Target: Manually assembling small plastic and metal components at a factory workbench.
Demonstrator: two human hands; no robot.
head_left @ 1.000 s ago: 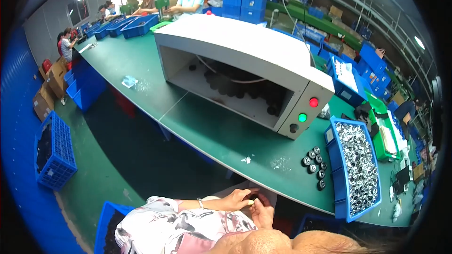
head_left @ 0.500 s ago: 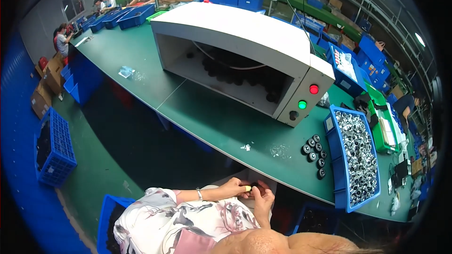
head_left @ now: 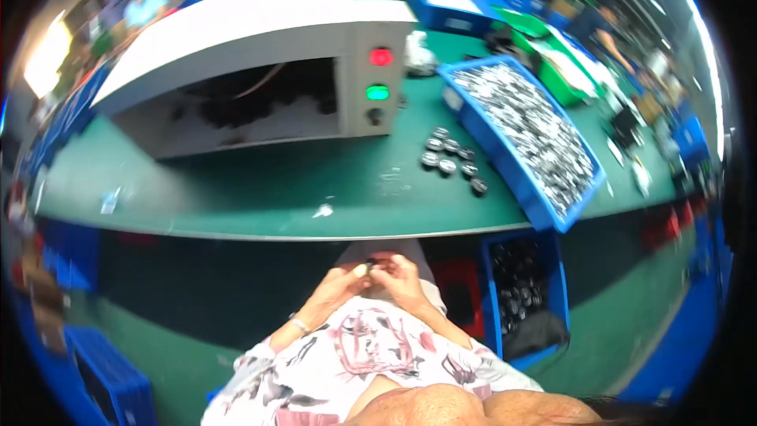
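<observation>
Above my lap, just below the table's front edge, my left hand (head_left: 341, 284) and my right hand (head_left: 400, 279) meet with bent fingers. A small dark part (head_left: 371, 266) is pinched between them; blur and fingers hide its shape. Something yellow covers a fingertip of my left hand. On the green table (head_left: 315, 185), several black round parts with pale centres (head_left: 447, 166) stand in a loose cluster. To their right is a blue bin (head_left: 505, 159) heaped with small shiny silver and black pieces.
A white box-shaped machine (head_left: 236, 20) with red and green lights fills the table's back left. Below the table at right, another blue bin (head_left: 490, 300) holds dark parts beside a red stool-like object (head_left: 461, 292). A person (head_left: 147, 4) sits far left; another (head_left: 595, 28) is at far right.
My view has swung to the right, so the machine and bins appear further left and the lower right bin shows. Both hands stay together on the small dark part.
</observation>
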